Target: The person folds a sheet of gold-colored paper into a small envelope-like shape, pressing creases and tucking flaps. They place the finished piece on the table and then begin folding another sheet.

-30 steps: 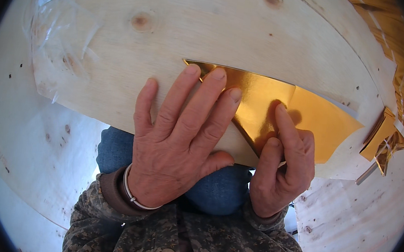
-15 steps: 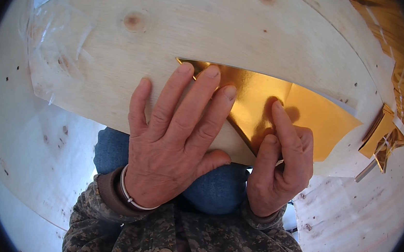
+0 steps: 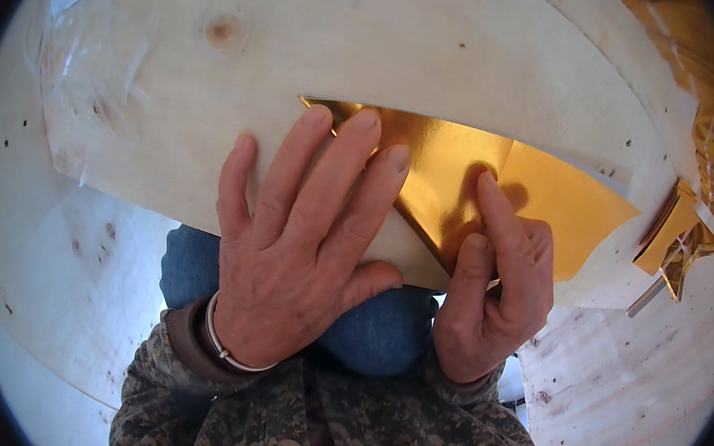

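Note:
A sheet of shiny gold foil paper (image 3: pixel 442 158) lies on the wooden board, folded along its lower left edge into a pointed tip at the left. My left hand (image 3: pixel 290 251) lies flat with its fingers spread, the fingertips on the paper's left, folded part. At the lower middle edge of the same sheet, my right hand (image 3: pixel 506 276) holds it, index finger and thumb on the gold face. The other right fingers are curled in, and what lies under them is hidden.
The pale wooden board (image 3: pixel 213 114) rests above my knees. Clear plastic film (image 3: pixel 100 82) covers its left end. At the right are folded gold paper pieces (image 3: pixel 670 227), a thin rod (image 3: pixel 645 297) and a larger pile of gold sheets (image 3: pixel 692 49).
My left hand has slid slightly left and up along the folded edge, toward the paper's pointed tip. The right hand stays nearly where it was.

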{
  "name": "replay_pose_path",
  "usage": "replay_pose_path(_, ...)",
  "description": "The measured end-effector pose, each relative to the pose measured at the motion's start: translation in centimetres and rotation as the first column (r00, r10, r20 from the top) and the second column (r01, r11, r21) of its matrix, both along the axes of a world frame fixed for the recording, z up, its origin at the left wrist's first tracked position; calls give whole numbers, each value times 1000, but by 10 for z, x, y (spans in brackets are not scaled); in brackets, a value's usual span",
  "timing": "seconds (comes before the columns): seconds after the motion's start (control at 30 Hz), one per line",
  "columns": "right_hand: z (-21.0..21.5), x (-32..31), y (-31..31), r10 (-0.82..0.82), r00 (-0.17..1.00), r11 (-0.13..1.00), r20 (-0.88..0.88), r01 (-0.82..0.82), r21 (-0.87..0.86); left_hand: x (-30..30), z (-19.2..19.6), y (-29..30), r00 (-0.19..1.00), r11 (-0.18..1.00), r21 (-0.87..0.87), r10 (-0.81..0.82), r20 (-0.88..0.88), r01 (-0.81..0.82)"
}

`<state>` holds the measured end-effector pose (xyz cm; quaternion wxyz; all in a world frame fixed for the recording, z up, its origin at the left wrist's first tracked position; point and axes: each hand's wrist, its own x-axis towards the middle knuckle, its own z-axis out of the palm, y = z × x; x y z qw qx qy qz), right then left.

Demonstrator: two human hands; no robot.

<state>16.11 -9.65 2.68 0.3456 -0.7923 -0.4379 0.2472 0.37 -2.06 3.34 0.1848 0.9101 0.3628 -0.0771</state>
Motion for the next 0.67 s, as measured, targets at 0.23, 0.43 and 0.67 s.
replay_pose_path(0.23,6,-2,4,40,999,998,7,-39,-47,2,-2,-3,999,997,63,32,7,-32)
replay_pose_path(0.43,6,-3,0,-5,1000,997,-8,4,-83,2,-3,-4,998,999,24,49,27,-49)
replay_pose_path(0.67,8,-2,-2,2,1000,993,-13,-3,-117,2,-3,-4,999,999,13,40,26,-41)
